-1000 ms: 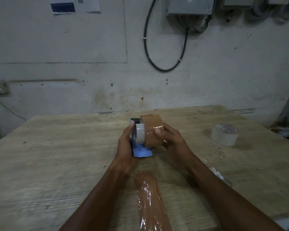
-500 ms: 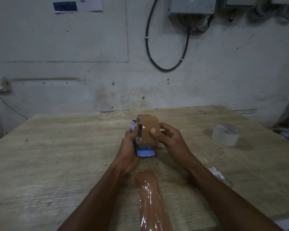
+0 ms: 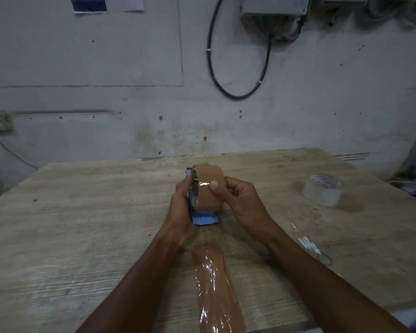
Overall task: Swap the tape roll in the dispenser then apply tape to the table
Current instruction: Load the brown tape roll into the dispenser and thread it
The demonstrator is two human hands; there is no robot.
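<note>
A brown tape roll [image 3: 208, 188] sits against a blue tape dispenser [image 3: 203, 218] at the middle of the wooden table [image 3: 82, 224]. My left hand [image 3: 181, 205] grips the dispenser from the left, thumb up along its side. My right hand [image 3: 235, 200] holds the brown roll from the right, thumb pressed on its face. Most of the dispenser is hidden behind the roll and my left hand. A clear tape roll [image 3: 322, 192] lies flat on the table to the right, apart from both hands.
A wrinkled strip of brown tape [image 3: 215, 287] is stuck to the table between my forearms, running toward the near edge. A short piece of clear tape [image 3: 312, 249] lies by my right forearm. A stained wall with a black cable loop [image 3: 235, 75] stands behind the table.
The brown roll has slid left onto the dispenser, covering the white hub seen a second ago. Both hands stayed at the table's middle and closed in slightly.
</note>
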